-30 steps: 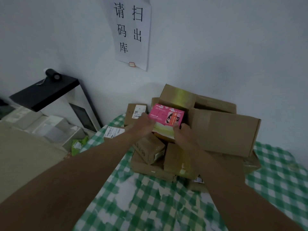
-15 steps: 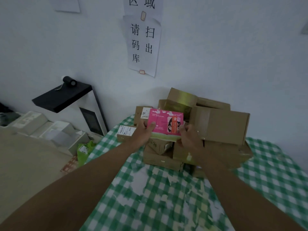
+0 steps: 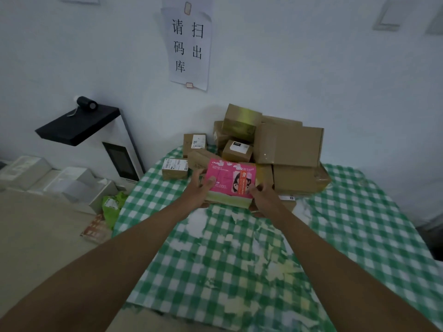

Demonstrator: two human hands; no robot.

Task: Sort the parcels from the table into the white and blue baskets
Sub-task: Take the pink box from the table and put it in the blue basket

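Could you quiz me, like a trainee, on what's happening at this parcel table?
1. True or false: the pink parcel is gripped by both the left hand and the right hand.
2. What pattern covers the table?
A. plain white
B. green check
C. blue stripes
3. Fill in: the pile of cardboard boxes sits against the ____.

Key: 1 true; 2 B; 3 wall.
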